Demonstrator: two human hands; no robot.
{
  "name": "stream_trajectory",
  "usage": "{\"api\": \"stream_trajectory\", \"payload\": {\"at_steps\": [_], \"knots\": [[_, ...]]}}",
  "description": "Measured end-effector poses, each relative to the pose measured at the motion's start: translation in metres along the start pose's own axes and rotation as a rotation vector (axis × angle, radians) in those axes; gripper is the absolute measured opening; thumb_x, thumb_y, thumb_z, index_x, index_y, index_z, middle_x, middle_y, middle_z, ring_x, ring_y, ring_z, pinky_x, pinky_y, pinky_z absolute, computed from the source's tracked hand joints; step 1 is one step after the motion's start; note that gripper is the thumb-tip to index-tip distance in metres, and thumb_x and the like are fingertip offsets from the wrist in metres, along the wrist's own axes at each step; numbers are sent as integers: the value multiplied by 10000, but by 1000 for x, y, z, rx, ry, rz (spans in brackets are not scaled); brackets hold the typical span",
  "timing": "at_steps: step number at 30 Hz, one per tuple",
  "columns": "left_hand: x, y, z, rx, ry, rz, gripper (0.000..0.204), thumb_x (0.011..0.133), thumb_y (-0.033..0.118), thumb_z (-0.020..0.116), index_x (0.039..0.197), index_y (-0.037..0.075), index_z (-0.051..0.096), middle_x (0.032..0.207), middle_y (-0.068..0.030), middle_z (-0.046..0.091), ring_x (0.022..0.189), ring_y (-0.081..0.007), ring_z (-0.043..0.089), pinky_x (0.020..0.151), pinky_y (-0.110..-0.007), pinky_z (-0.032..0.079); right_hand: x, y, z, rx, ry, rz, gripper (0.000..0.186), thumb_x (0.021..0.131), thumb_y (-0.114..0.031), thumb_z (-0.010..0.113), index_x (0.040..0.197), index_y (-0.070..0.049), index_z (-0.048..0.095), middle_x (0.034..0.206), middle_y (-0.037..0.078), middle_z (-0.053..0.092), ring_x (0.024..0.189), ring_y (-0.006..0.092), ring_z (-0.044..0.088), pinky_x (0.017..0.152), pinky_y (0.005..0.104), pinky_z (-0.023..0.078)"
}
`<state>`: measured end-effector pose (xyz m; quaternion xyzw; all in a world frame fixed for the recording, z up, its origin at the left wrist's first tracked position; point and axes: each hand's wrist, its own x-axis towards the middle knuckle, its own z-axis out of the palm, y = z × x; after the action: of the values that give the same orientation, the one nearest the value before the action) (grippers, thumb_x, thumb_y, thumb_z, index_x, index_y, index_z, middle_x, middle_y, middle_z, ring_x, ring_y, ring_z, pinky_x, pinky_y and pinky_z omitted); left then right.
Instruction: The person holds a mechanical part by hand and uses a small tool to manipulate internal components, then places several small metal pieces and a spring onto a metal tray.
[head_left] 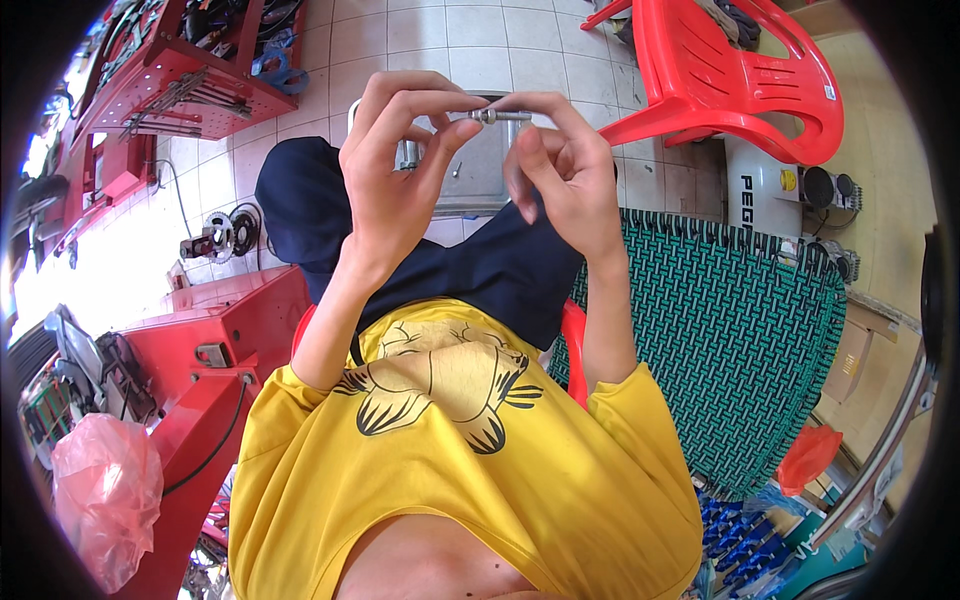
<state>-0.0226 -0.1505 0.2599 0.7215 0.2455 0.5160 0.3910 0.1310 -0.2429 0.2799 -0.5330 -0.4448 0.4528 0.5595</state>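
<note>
My left hand [393,165] and my right hand [572,170] are raised in front of me above my lap. Between their fingertips they hold a short, slim metal bolt [497,116] sideways, with what looks like a nut or collar towards its left end. Thumb and forefinger of the left hand pinch that end; the right fingers grip the other. Below the hands lies a grey metal tray [470,190] with a small dark part [457,171] in it. Shiny cylindrical metal pieces [410,155] show by the left hand, partly hidden.
A red plastic chair [740,75] stands at the far right, and a green woven chair [725,350] is beside my right arm. Far left is a red tool cart [200,85]. A bicycle crankset [225,235] lies on the tiled floor. Red metal cabinet [210,325] at left.
</note>
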Motion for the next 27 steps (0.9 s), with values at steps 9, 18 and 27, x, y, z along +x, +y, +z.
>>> {"api": "stream_trajectory", "payload": {"at_steps": [9, 18, 27], "knots": [[0, 0, -1, -6, 1, -5, 211, 829, -26, 800, 1017, 62, 758, 1047, -49, 666, 785, -99, 635, 594, -222, 512, 1, 2, -4, -55, -42, 15, 321, 1059, -289, 616, 1248, -28, 618, 597, -2, 586, 488, 43, 510, 452, 220, 395], [0, 1, -1, -15, 5, -29, 214, 829, -32, 795, 1017, 64, 762, 1044, -47, 670, 792, -107, 631, 601, -225, 502, 0, -3, 0, 34, -20, 7, 324, 1064, -311, 605, 1222, -30, 640, 626, -12, 564, 509, 35, 500, 463, 210, 392], [0, 0, -2, -17, 0, -34, 217, 833, -27, 794, 1027, 65, 761, 1046, -45, 669, 796, -103, 632, 613, -228, 502, 1, 2, -7, 33, -110, 23, 360, 1071, -328, 588, 1292, -44, 605, 649, -12, 554, 522, 41, 486, 470, 211, 388]]}}
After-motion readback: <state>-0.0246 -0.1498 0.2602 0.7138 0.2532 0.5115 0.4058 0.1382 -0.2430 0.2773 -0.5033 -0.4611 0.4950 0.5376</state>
